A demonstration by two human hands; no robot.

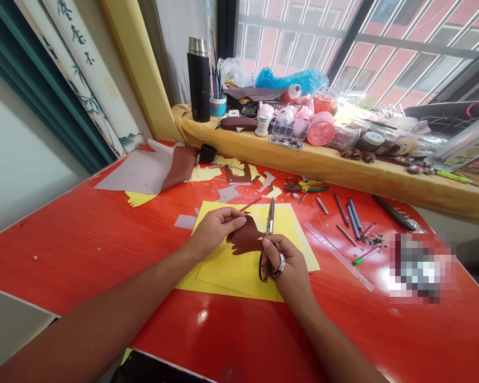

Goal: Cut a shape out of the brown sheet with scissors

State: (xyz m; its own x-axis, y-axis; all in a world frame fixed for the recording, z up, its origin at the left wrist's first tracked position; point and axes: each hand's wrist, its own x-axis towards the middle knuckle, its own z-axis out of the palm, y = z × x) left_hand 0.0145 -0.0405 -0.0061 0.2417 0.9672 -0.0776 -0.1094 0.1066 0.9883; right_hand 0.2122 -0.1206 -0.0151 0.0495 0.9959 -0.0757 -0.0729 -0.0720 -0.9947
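My left hand pinches the upper left edge of a dark brown cut-out piece, thin like leather or card, with a jagged lower edge. In my right hand is a pair of scissors, its blades pointing away from me and looking closed. The right thumb and fingertips also meet the right edge of the brown piece. Beneath both hands lie overlapping yellow sheets on the red table.
Brown and grey sheet material lies at the back left, near scattered scraps. Pliers, pens and a clear ruler are to the right. A black thermos stands on the cluttered window ledge.
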